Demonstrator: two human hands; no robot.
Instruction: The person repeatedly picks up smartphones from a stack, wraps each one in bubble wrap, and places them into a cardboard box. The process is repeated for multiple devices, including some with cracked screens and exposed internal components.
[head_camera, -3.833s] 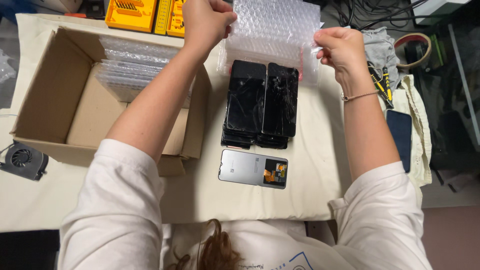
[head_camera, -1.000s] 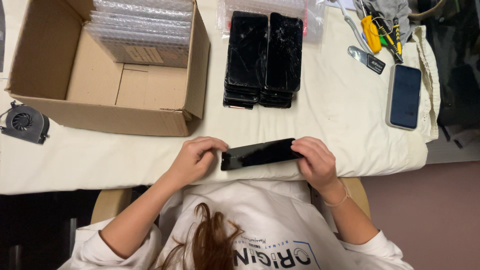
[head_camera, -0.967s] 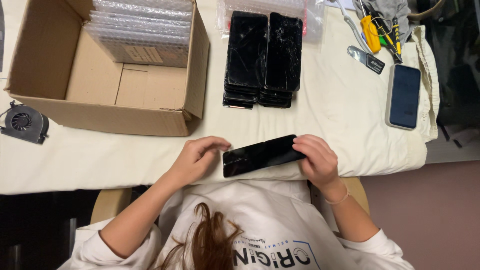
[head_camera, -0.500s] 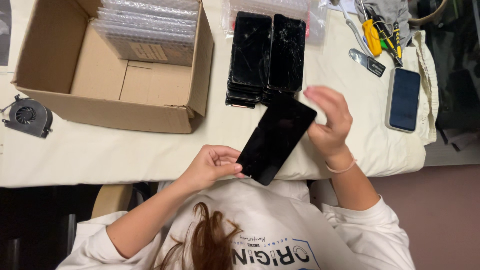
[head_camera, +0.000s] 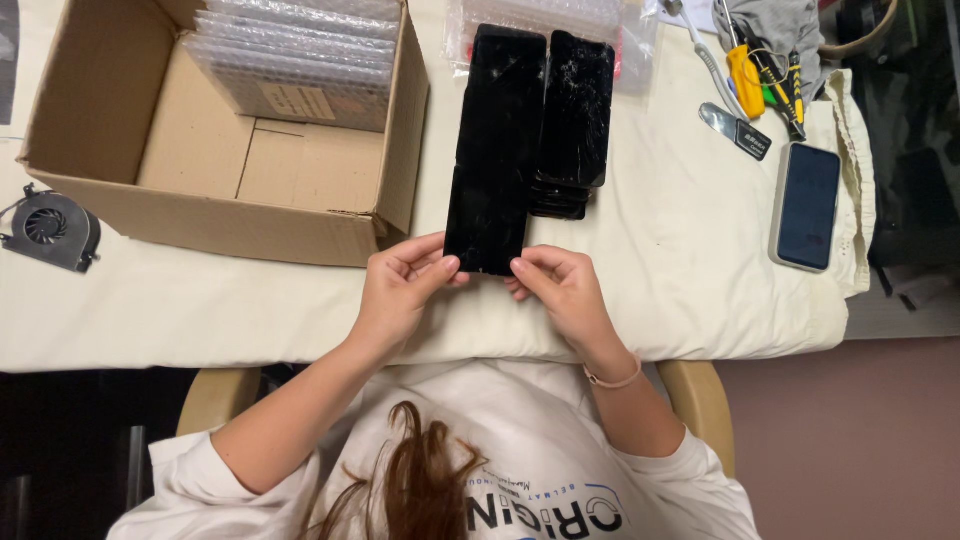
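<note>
Right now your left hand (head_camera: 400, 290) and right hand (head_camera: 560, 290) each pinch a bottom corner of the black phone panel (head_camera: 492, 160), holding it up near the counter's (head_camera: 200, 310) front edge above the stacked panels (head_camera: 572, 125), apparently for inspection.

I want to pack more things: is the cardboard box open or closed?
Open: the cardboard box has its flaps up, and bubble-wrap packets show inside it.
</note>
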